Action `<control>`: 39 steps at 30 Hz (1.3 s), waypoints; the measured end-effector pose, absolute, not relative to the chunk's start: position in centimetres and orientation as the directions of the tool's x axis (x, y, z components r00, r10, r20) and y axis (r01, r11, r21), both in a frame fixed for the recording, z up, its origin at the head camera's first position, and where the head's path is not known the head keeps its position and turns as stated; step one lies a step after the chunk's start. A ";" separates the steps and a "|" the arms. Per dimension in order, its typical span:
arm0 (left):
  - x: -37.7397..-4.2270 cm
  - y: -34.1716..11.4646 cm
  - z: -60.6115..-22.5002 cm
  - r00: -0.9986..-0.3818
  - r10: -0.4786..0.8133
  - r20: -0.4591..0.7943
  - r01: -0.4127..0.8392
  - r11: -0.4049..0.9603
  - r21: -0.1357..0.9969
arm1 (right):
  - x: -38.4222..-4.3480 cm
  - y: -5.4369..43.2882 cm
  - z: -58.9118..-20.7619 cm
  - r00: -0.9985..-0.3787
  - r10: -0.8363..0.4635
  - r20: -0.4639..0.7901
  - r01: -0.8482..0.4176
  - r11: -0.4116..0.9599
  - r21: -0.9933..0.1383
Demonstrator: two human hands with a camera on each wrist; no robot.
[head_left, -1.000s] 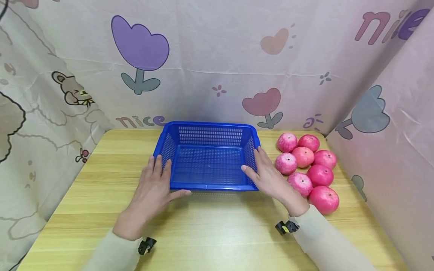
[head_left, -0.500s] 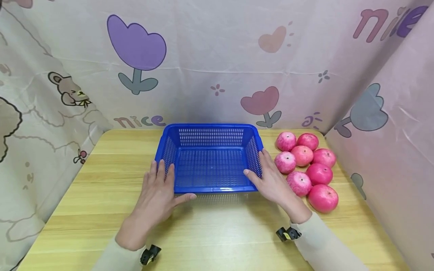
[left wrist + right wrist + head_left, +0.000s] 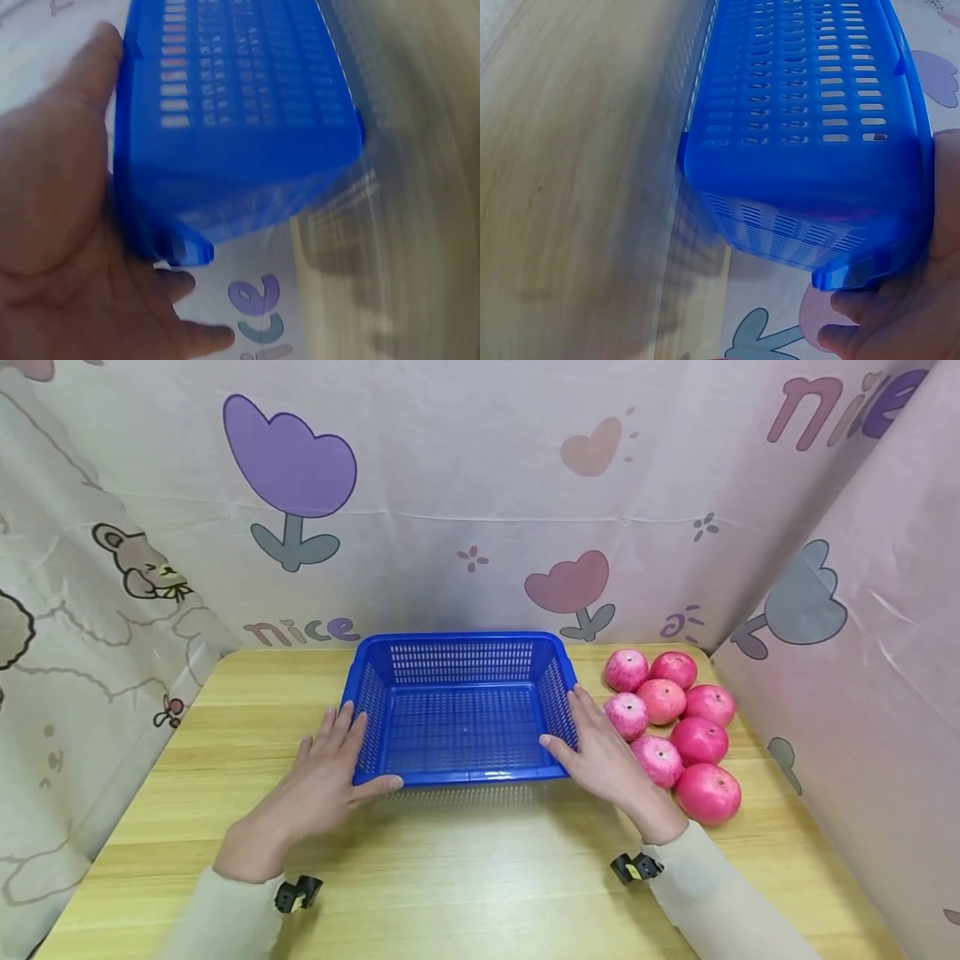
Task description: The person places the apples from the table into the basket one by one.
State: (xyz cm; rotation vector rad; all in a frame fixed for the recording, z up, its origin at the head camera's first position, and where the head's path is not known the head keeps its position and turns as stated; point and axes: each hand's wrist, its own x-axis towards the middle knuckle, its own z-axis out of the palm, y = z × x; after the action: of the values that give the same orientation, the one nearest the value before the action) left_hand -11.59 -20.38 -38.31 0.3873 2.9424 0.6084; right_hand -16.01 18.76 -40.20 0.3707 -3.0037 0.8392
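A blue plastic basket [image 3: 461, 777] with slotted walls stands upright at the middle back of the table, nothing lying inside it. At its left end, my left hand [image 3: 315, 781] spreads nearly straight fingers beside the rim, its thumb by the front-left corner. My right hand [image 3: 600, 756] lies along the opposite end, fingers extended at the rim and thumb over the inner edge. From the left wrist, the basket's front wall [image 3: 247, 165] appears with the palm beside the rim. In the right wrist view, fingertips show below a rim lug of the basket [image 3: 802, 172].
Several pink-red apples [image 3: 699, 741] sit in a cluster on the right of the wooden table [image 3: 450, 877], close to my right forearm. A printed curtain [image 3: 450, 460] closes off the back and both sides. Small black cameras sit at both wrists.
My left hand shifts left, its fingers coming off the inner side of the rim. My right hand stays by the basket. The basket moves slightly toward me; the head view turns a little right.
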 end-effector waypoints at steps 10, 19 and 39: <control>-13.0 -21.6 -38.2 -0.955 0.280 -0.100 0.226 0.901 0.370 | -16.0 18.8 -40.4 -0.966 -0.244 0.085 -0.254 0.835 -0.489; -13.5 -21.4 -38.3 -0.964 0.254 -0.083 0.213 0.918 0.335 | -16.0 19.1 -40.2 -0.964 -0.256 0.077 -0.262 0.852 -0.454; -13.5 -20.9 -39.1 -0.965 0.260 -0.033 0.232 0.907 0.351 | -16.1 18.9 -39.9 -0.965 -0.250 0.076 -0.258 0.867 -0.427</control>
State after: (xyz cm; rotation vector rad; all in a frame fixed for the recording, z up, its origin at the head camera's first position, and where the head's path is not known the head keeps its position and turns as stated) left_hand -13.49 -20.94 -39.13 0.3860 2.9908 0.5366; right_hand -16.05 18.92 -39.90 0.4113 -3.0177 0.6935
